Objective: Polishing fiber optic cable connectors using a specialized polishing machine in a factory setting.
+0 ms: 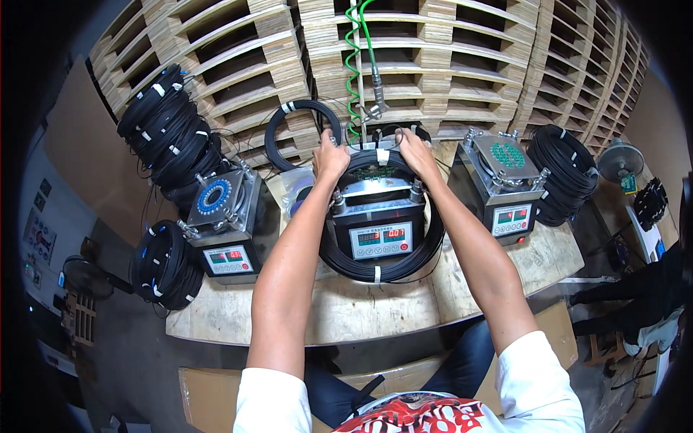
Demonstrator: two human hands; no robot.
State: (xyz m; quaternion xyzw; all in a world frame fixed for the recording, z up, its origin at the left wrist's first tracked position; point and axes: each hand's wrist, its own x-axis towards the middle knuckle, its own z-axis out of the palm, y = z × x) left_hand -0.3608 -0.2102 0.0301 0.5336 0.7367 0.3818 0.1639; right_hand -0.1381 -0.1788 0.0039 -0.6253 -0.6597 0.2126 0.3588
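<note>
A large coil of black cable [375,268], bound with white ties, is draped around the middle grey machine [380,239] on the wooden table. My left hand [330,158] grips the coil's upper left part behind the machine. My right hand [413,148] grips its upper right part, beside a white tie at the coil's top. The machine's front panel shows red digits. Its top plate holds a ring of green parts, partly hidden by the coil and my hands.
Two similar machines stand left [225,224] and right [505,191]. More black cable coils lie at far left [167,126], lower left [164,265], back middle [292,130] and right [567,169]. A green spiral hose [352,68] hangs above. Wooden pallets [447,50] are stacked behind. Another person [650,296] sits at right.
</note>
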